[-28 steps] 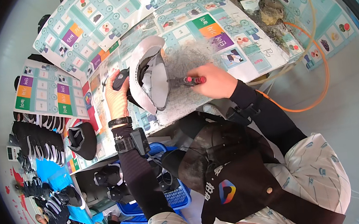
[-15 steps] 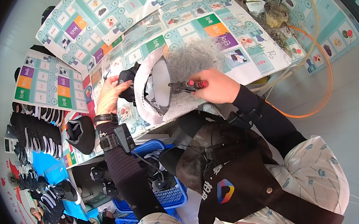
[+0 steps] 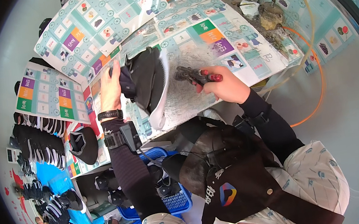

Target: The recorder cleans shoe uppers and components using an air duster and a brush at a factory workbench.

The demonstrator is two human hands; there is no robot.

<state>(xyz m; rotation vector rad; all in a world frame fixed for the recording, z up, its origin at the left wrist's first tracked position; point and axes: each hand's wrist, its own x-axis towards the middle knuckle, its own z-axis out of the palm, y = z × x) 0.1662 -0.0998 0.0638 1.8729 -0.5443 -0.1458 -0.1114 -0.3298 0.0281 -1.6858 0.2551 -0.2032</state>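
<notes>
My left hand (image 3: 111,91) is closed around the dark inner side of a black shoe (image 3: 144,83) with a white sole edge, holding it tilted above the worktable. The white edge faces right, toward the pliers; its underside is mostly turned from view. In my right hand (image 3: 226,87) is a pair of dark pliers (image 3: 191,75) with red handle ends. Their jaws point left and stay a little apart from the shoe. Another black shoe upper (image 3: 83,145) with a grey lining stands at the table's left edge, below my left wrist.
Printed sheets (image 3: 103,23) cover the worktable (image 3: 243,51), some raised at the back left. A grimy pot (image 3: 271,15) sits back right, near an orange hose (image 3: 318,83). Blue baskets (image 3: 178,200) holding black items are below. Racked black shoes (image 3: 39,141) and people are at left.
The shoe has turned from showing its white-rimmed underside to showing its black upper. My right hand has moved slightly right with the pliers, away from the shoe.
</notes>
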